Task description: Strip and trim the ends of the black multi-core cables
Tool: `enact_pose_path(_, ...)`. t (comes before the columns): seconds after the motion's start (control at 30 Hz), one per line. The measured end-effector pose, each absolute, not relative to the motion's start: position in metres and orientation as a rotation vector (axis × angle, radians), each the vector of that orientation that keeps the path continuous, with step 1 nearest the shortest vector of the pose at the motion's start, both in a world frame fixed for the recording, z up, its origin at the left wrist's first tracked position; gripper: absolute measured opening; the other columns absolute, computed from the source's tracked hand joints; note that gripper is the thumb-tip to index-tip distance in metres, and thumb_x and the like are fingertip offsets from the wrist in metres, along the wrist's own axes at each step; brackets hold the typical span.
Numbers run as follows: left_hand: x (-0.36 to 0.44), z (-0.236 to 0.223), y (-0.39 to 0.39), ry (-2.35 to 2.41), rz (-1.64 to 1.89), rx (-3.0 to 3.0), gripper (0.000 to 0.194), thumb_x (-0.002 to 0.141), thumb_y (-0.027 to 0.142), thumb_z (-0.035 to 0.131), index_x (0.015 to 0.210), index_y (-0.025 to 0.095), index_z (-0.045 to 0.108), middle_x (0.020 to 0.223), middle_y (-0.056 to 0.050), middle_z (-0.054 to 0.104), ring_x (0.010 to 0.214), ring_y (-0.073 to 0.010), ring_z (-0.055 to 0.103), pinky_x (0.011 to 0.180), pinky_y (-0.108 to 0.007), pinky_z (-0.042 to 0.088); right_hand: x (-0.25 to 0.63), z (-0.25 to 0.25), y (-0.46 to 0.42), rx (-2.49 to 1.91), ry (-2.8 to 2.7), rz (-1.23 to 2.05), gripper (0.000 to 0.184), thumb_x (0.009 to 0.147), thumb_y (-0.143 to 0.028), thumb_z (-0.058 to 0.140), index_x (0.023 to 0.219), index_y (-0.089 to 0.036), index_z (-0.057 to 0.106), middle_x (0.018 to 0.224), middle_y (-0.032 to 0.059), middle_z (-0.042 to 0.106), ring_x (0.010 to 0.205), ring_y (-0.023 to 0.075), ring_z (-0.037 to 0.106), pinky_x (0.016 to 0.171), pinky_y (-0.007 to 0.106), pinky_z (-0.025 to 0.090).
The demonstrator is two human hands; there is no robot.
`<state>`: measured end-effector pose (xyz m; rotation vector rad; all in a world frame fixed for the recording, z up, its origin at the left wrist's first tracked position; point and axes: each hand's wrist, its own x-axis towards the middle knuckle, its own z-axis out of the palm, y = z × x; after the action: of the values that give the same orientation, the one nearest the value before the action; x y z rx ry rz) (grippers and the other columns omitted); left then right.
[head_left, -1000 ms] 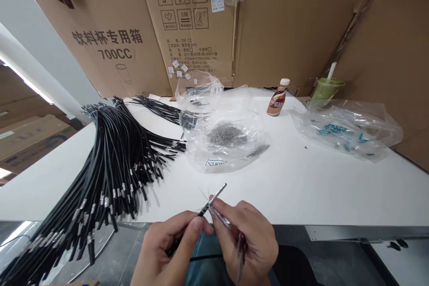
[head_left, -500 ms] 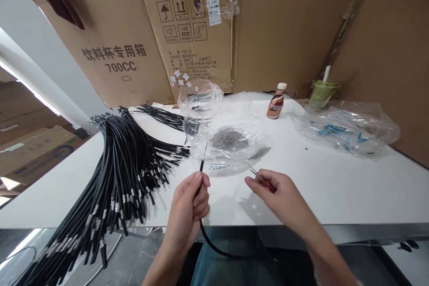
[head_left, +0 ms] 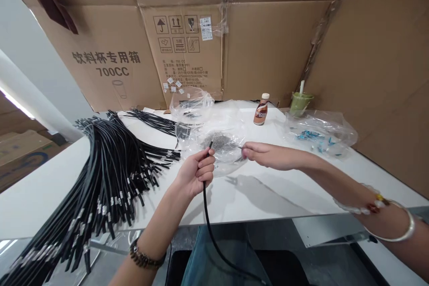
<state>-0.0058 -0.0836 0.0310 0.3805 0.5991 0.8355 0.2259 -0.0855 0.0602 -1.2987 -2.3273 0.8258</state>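
My left hand (head_left: pixel 198 170) is closed around a black cable (head_left: pixel 207 214), with its short upper end poking up above the thumb. The rest of the cable curves down over my lap. My right hand (head_left: pixel 259 154) reaches out over a clear plastic bag (head_left: pixel 231 167), fingers closed on tweezers (head_left: pixel 239 146); only their thin metal tip shows past the fingertips. That tip is at the right edge of a heap of small grey metal pieces (head_left: pixel 219 140) on the bag. The single pieces are too small to make out.
A large bundle of black cables (head_left: pixel 114 165) hangs over the table's left side. Thinner black cables (head_left: pixel 150 120) lie behind. A brown bottle (head_left: pixel 261 109), a green cup (head_left: pixel 300 103) and a bag with blue pieces (head_left: pixel 318 136) stand or lie at right. Cardboard (head_left: pixel 268 44) walls the back.
My right hand has moved forward with the tweezers to the metal heap. The left hand still holds the cable, now with less of its end sticking out visibly. The view has shifted.
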Motion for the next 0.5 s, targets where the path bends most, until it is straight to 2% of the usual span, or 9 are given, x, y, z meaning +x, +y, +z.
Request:
enact_pose_path(0.1, -0.006, 0.023, -0.080, 0.595, 0.805, 0.398, 0.029, 0.100, 0.024, 0.042, 0.074, 0.014, 0.050, 0.050, 0.012, 0.021, 0.034, -0.0024, 0.015, 0.030, -0.015, 0.017, 0.216, 0.042, -0.083, -1.341, -2.298, 0.600, 0.029, 0.097, -0.041, 0.037, 0.084, -0.021, 0.051, 0.075, 0.0006, 0.059, 0.067, 0.0155, 0.053, 0.060, 0.028, 0.041)
enact_pose_path(0.2, -0.007, 0.021, -0.076, 0.620, 0.794, 0.449, 0.028, 0.099, 0.026, 0.047, 0.074, 0.014, 0.052, 0.049, 0.013, 0.024, 0.033, -0.0018, 0.017, 0.030, -0.014, 0.017, 0.213, 0.032, -0.076, -1.363, -2.313, 0.471, 0.030, 0.098, -0.043, 0.037, 0.083, -0.021, 0.049, 0.076, 0.0009, 0.056, 0.068, 0.0166, 0.051, 0.062, 0.029, 0.037)
enact_pose_path(0.3, -0.006, 0.027, -0.069, 0.681, 0.796, 0.529, 0.029, 0.098, 0.028, 0.050, 0.073, 0.014, 0.052, 0.048, 0.013, 0.026, 0.033, -0.0014, 0.018, 0.030, -0.014, 0.017, 0.216, 0.035, -0.065, -1.359, -2.353, 0.453, 0.032, 0.097, -0.046, 0.038, 0.083, -0.020, 0.050, 0.079, 0.0013, 0.055, 0.069, 0.0160, 0.051, 0.064, 0.028, 0.036)
enact_pose_path(0.5, 0.002, 0.044, -0.050, 0.910, 0.846, 0.780, 0.027, 0.096, 0.032, 0.053, 0.077, 0.013, 0.054, 0.051, 0.012, 0.033, 0.034, -0.0008, 0.018, 0.030, -0.015, 0.016, 0.219, 0.053, -0.042, -1.362, -2.389, 0.469, 0.031, 0.096, -0.046, 0.040, 0.085, -0.019, 0.050, 0.072, -0.0007, 0.056, 0.064, 0.0138, 0.048, 0.060, 0.026, 0.032)
